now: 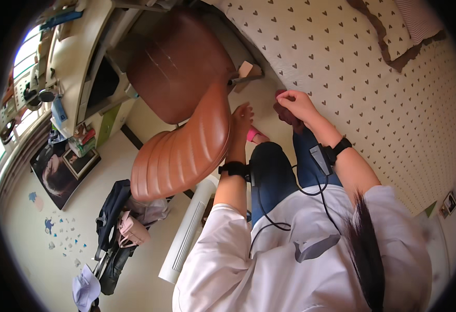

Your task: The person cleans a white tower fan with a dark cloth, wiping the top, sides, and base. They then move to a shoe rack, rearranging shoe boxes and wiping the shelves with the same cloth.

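Observation:
My left hand (242, 117) is beside the edge of the brown leather chair (186, 151), its fingers loosely apart and nothing seen in them. Whether it touches the chair, I cannot tell. To the right, next to the bed's edge, my right hand (296, 105) has thumb and fingers pressed together. A dark red, soft-looking thing (286, 115) shows just under and beside those fingers; its kind is unclear, and the hand's grip hides part of it. Past my knees, a bright pink piece of footwear (252, 133) shows near the floor.
A bed (332, 67) with a heart-patterned cover fills the right side. The desk (72, 57) stands at the far left. Bags (132, 229) and a pale cap (86, 288) hang at the lower left, near a long white slatted unit (186, 234). Cables cross my lap.

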